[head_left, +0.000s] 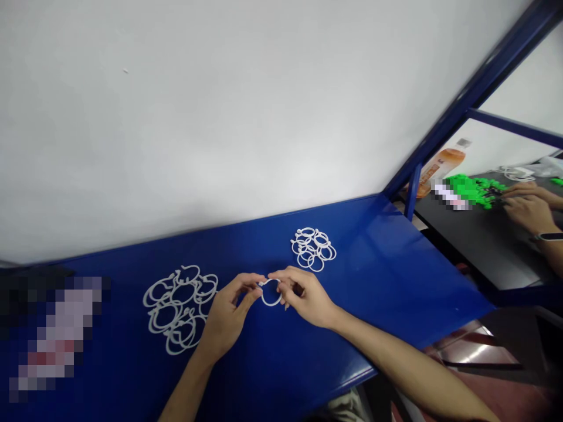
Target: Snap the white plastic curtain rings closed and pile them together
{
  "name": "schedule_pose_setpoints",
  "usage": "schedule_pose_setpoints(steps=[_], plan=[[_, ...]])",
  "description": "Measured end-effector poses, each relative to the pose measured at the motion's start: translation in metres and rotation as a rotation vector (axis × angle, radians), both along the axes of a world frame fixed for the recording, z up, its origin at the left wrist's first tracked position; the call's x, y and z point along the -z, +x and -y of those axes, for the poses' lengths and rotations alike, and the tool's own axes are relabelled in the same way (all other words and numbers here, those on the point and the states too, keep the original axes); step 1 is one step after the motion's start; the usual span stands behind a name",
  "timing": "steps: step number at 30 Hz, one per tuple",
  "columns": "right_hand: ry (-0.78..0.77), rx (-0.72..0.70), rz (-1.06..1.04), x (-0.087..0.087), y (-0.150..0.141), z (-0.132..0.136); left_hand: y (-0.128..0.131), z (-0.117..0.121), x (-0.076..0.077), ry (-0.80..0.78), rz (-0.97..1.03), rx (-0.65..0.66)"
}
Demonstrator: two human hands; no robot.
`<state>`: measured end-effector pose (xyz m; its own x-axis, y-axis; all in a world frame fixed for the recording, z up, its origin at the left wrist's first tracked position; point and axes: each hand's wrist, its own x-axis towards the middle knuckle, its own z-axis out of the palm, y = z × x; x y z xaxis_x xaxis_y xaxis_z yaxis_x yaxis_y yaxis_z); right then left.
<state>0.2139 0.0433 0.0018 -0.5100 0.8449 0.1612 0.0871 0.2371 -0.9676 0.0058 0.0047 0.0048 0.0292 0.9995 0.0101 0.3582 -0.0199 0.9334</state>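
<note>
Between my two hands, just above the blue table (347,316), is a white plastic ring (271,304) with a small knob or clasp at its upper left. My left hand (233,308) pinches the ring at that clasp with thumb and fingertips. On the opposite side, my right hand (305,293) grips its right edge, fingers curled. Left of my left hand lies a loose pile of white rings (167,316), several with visible gaps. Farther back, beyond my right hand, sits a smaller cluster of white rings (313,249) that look closed.
A pale wall (264,117) rises behind the table, and a blue metal frame (413,190) stands at its right end. On a dark neighbouring table (461,240), another person's hands (532,205) work beside green pieces (472,189) and a bottle (444,167). A blurred-out object (61,331) lies left.
</note>
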Motion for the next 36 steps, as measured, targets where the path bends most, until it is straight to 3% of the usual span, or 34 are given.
schedule_pose_setpoints(steps=[3, 7, 11, 14, 19, 24, 32, 36], plan=[[0.104, 0.019, 0.091, -0.005, 0.0, 0.001, 0.0, 0.0, 0.0, -0.011, -0.007, 0.003], [0.397, 0.059, 0.149, -0.01, 0.003, 0.002, 0.003, 0.001, -0.003, -0.032, -0.013, -0.003], [0.576, -0.021, 0.176, -0.007, 0.004, 0.004, 0.004, 0.001, -0.002, -0.037, -0.043, -0.055], [0.544, -0.02, 0.153, -0.004, 0.003, 0.004, 0.003, 0.0, -0.002, -0.047, -0.008, -0.056], [0.351, 0.062, 0.064, -0.007, 0.002, 0.004, 0.004, -0.001, -0.006, -0.077, 0.113, -0.005], [0.173, -0.051, 0.063, -0.01, 0.002, 0.005, 0.004, -0.002, -0.005, -0.101, 0.068, 0.005], [0.316, -0.164, 0.116, -0.009, 0.004, 0.004, 0.001, -0.005, 0.004, -0.082, 0.087, 0.08], [0.446, -0.104, 0.134, -0.014, 0.004, 0.005, 0.004, -0.005, -0.001, -0.049, 0.07, 0.086]])
